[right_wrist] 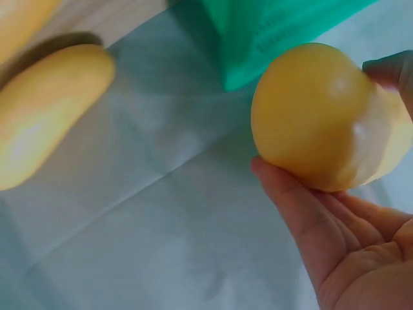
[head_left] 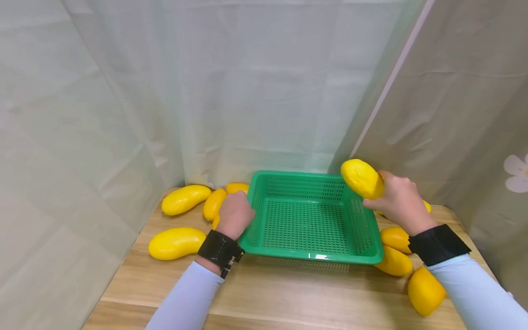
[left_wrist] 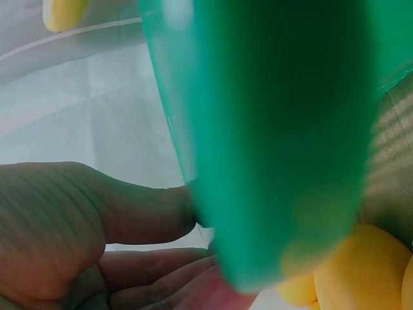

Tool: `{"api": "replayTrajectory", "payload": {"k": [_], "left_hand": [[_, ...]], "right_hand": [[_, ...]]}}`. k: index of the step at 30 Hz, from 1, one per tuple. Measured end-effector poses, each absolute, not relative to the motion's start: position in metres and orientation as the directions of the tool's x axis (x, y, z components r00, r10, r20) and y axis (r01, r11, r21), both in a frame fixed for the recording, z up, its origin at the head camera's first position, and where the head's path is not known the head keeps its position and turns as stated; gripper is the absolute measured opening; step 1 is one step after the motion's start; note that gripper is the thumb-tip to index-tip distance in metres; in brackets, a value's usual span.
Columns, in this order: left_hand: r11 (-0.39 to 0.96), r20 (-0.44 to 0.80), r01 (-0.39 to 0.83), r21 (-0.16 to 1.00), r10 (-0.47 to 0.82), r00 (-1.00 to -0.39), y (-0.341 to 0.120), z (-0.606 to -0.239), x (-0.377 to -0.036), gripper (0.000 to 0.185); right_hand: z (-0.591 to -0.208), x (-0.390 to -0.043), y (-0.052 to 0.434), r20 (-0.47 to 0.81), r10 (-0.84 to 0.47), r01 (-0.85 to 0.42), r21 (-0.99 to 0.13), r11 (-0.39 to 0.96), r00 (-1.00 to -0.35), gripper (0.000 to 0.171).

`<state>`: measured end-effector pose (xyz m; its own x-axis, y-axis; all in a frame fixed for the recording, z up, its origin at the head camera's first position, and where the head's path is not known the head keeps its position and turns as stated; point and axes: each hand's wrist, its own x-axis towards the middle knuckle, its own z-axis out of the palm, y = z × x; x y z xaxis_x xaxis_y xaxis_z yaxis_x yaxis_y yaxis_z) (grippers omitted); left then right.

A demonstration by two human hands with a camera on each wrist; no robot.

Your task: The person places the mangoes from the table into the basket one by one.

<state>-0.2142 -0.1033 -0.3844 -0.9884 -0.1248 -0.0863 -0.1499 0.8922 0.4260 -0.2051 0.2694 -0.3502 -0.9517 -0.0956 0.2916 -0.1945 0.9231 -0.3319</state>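
Observation:
A green mesh basket (head_left: 311, 215) stands empty in the middle of the wooden table (head_left: 288, 293). My left hand (head_left: 236, 213) grips its left rim; the left wrist view shows the thumb and fingers (left_wrist: 129, 219) on either side of the green wall (left_wrist: 277, 129). My right hand (head_left: 396, 201) holds a yellow mango (head_left: 362, 178) in the air over the basket's far right corner. The right wrist view shows that mango (right_wrist: 322, 116) cradled between fingers and thumb, with the basket's corner (right_wrist: 271, 32) behind it.
Several yellow mangoes lie left of the basket, among them one (head_left: 185, 199) at the back and one (head_left: 176, 243) nearer me. Three more (head_left: 396, 262) lie to its right near my right sleeve. Pale curtains close in the table at the back and both sides.

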Motion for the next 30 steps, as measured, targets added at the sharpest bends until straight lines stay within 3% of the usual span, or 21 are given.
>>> {"api": "replayTrajectory", "payload": {"k": [3, 10, 18, 30], "left_hand": [[0.893, -0.086, -0.149, 0.425, -0.124, -0.989, -0.103, -0.384, -0.214, 0.009], [0.885, -0.086, -0.147, 0.442, -0.122, -0.989, -0.101, -0.385, -0.214, 0.008], [0.881, -0.088, -0.151, 0.449, -0.125, -0.988, -0.099, -0.387, -0.212, 0.008], [0.888, -0.076, -0.149, 0.436, -0.129, -0.989, -0.098, -0.386, -0.209, 0.009]], "right_hand": [[-0.348, -0.213, 0.257, 0.280, -0.159, -0.245, -0.305, 0.920, -0.947, 0.076], [-0.351, -0.233, 0.232, 0.224, -0.261, -0.315, -0.255, 0.914, -0.939, 0.072], [-0.364, -0.248, 0.210, 0.163, -0.365, -0.378, -0.056, 0.924, -0.916, 0.071], [-0.381, -0.266, 0.189, 0.061, -0.396, -0.399, -0.057, 0.915, -0.916, 0.062]]}}
